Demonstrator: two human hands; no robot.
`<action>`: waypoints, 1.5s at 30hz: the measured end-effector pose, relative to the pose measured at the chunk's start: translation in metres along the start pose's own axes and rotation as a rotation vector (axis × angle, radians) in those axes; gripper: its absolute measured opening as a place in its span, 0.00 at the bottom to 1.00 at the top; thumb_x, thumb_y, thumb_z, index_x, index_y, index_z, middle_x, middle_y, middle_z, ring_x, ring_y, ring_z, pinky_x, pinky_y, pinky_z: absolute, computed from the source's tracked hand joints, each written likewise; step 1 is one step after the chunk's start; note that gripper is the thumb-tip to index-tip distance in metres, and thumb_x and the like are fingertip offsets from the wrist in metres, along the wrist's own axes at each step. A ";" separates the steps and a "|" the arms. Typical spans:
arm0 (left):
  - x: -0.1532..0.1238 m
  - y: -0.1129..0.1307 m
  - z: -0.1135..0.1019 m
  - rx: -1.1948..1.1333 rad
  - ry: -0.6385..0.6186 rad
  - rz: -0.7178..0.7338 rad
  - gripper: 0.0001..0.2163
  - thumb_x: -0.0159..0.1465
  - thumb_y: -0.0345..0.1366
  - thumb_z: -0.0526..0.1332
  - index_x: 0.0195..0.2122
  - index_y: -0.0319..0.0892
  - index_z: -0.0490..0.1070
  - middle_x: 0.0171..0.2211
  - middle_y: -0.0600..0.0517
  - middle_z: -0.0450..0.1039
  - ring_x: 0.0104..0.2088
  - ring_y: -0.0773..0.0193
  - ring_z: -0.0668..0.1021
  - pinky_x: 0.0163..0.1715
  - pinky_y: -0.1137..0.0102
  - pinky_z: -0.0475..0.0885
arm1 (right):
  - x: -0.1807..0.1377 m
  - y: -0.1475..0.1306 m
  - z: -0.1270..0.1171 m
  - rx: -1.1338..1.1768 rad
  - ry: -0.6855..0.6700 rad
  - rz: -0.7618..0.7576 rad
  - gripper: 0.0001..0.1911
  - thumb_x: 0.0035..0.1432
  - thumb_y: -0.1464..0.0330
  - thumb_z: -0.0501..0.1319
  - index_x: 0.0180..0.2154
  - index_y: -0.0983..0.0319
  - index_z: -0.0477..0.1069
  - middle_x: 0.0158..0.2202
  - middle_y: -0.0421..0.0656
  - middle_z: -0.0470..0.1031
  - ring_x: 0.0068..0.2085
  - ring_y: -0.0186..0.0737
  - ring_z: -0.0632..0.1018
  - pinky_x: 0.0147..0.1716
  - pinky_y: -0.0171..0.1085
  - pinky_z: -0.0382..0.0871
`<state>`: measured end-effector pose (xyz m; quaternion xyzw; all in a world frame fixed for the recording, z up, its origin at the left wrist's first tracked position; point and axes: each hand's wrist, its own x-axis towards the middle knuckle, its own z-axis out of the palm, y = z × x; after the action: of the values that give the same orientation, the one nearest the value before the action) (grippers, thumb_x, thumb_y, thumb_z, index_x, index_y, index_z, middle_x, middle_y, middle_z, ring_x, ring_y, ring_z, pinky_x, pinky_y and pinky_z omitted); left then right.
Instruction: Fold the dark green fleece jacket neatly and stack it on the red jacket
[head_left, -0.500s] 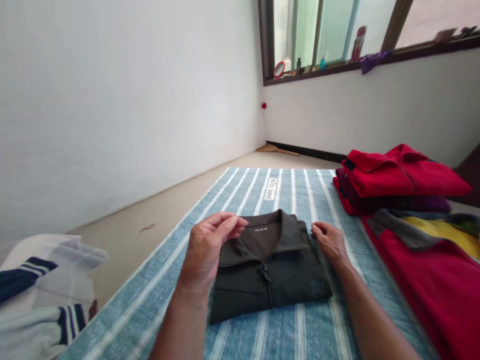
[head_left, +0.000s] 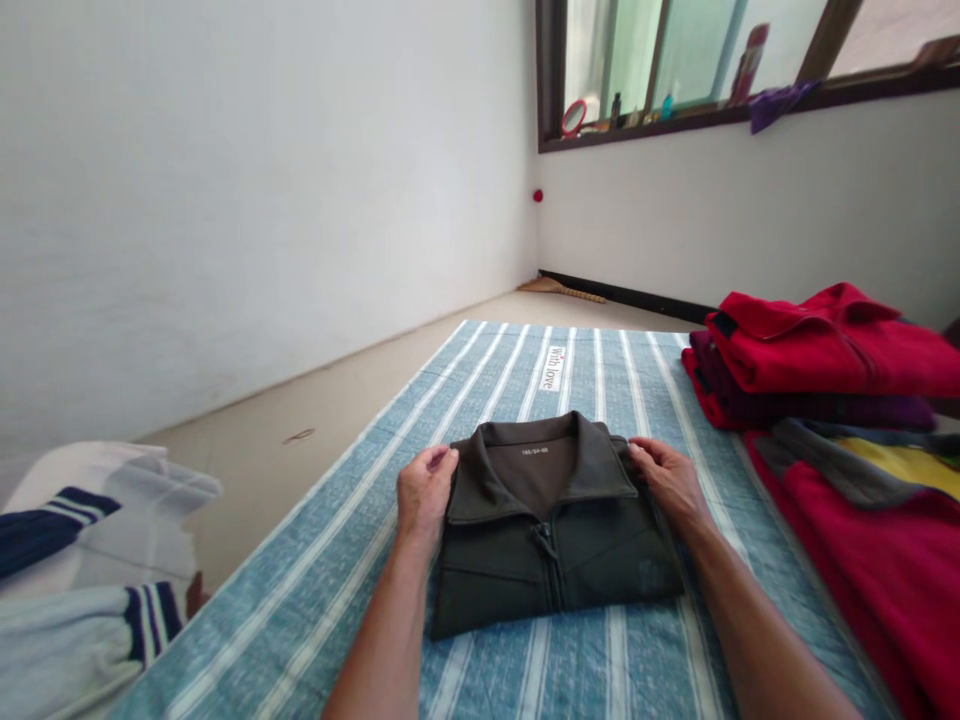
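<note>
A folded dark grey-green jacket (head_left: 499,570) lies in front of me, its collar upright at the far side and its zipper running down the middle. Size print shows inside the neck. My left hand (head_left: 425,492) pinches the jacket's far left corner at the shoulder, thumb and fingers together. At the far right corner, my right hand (head_left: 670,487) grips the other shoulder edge, partly hiding its fingertips. Beneath the jacket is a blue and white striped cloth (head_left: 360,560) with a "With love" label.
To the right stands a stack of folded red and purple garments (head_left: 847,345). Nearer lies a crimson garment with a grey collar (head_left: 862,540). Pale clothes with navy striped cuffs (head_left: 67,630) sit at the lower left. A wall (head_left: 262,200) rises beyond the floor on the left.
My left hand has come down from above the collar to the jacket's left shoulder and closed on it. My right hand has moved onto the right shoulder. The view has shifted slightly.
</note>
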<state>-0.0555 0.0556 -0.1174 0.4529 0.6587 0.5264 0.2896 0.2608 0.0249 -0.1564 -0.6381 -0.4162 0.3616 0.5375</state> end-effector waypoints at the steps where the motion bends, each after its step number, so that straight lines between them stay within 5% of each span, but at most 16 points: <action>1: 0.000 -0.002 0.000 -0.006 0.002 -0.003 0.17 0.48 0.44 0.64 0.36 0.38 0.77 0.33 0.46 0.79 0.35 0.55 0.79 0.38 0.65 0.72 | -0.001 -0.001 0.000 0.003 -0.008 0.006 0.27 0.46 0.51 0.62 0.41 0.65 0.75 0.29 0.44 0.77 0.31 0.42 0.75 0.31 0.38 0.68; 18: 0.003 -0.015 0.002 -0.097 0.023 -0.043 0.15 0.47 0.37 0.66 0.37 0.38 0.77 0.33 0.48 0.79 0.36 0.58 0.79 0.40 0.65 0.73 | -0.011 -0.010 0.001 0.112 -0.004 0.078 0.25 0.44 0.53 0.66 0.40 0.65 0.75 0.25 0.41 0.76 0.25 0.37 0.73 0.26 0.35 0.66; 45: 0.005 -0.018 -0.006 0.022 -0.025 -0.008 0.13 0.47 0.44 0.63 0.27 0.41 0.78 0.24 0.51 0.77 0.30 0.58 0.77 0.30 0.68 0.69 | -0.011 -0.007 0.001 0.114 0.010 0.099 0.26 0.42 0.53 0.67 0.40 0.64 0.75 0.25 0.41 0.77 0.25 0.38 0.74 0.25 0.35 0.65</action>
<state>-0.0680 0.0566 -0.1330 0.4603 0.6626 0.5121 0.2949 0.2545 0.0152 -0.1492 -0.6281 -0.3604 0.4074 0.5565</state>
